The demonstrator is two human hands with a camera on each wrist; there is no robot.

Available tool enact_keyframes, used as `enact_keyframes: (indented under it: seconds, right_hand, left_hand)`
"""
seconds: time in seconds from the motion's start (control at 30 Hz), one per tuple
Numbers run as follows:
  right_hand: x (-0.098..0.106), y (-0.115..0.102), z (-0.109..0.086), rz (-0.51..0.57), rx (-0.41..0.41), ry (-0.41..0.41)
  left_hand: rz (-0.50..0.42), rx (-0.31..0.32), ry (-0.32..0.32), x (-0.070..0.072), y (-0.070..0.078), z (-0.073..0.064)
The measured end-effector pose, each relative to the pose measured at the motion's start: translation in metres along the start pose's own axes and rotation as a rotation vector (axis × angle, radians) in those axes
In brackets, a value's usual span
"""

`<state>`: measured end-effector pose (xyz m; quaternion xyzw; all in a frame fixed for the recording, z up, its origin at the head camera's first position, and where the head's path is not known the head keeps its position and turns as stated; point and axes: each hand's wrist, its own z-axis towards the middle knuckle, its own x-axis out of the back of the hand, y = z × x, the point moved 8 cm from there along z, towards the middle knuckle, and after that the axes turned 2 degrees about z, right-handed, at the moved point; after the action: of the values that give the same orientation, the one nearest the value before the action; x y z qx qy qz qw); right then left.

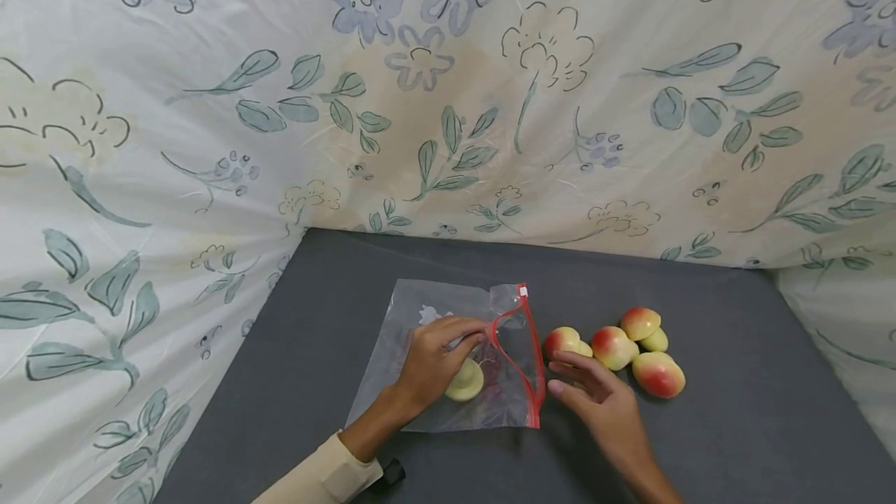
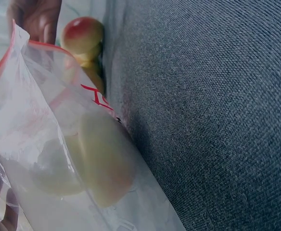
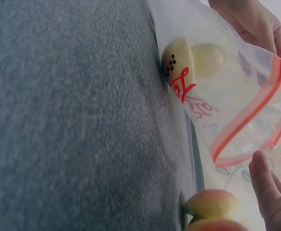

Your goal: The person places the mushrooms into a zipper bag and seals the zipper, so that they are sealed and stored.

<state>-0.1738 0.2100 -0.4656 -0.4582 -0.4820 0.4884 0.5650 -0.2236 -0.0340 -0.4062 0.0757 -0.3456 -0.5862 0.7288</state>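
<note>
A clear plastic zip bag with a red-edged mouth lies on the dark table, its mouth toward the right. My left hand reaches over it and pinches the upper layer near the mouth, which gapes. Inside the bag, a pale, rounded fruit-like piece shows; the left wrist view has two such pieces through the plastic. My right hand hovers just beyond the mouth, fingers loosely spread, holding nothing. Close to its fingertips sits a red-and-yellow fruit-like piece.
Several more red-and-yellow fruit-like pieces cluster on the right side of the dark grey table. A floral cloth hangs behind the table and along its sides. A small black object is beside the left sleeve.
</note>
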Motion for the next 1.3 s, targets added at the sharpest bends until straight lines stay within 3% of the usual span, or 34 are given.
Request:
enact_keyframes:
  seconds: [0.27, 0.5, 1.3]
  right_hand:
    - [0.017, -0.003, -0.002, 0.066, 0.053, 0.036]
    - [0.03, -0.001, -0.003, 0.098, 0.031, 0.064]
    - [0.063, 0.002, -0.007, 0.024, 0.024, 0.156]
  left_hand:
    - [-0.005, 0.003, 0.0, 0.0, -0.001, 0.0]
    - [0.001, 0.0, -0.004, -0.001, -0.001, 0.0]
    - [-0.025, 0.003, -0.012, -0.004, 0.0, 0.0]
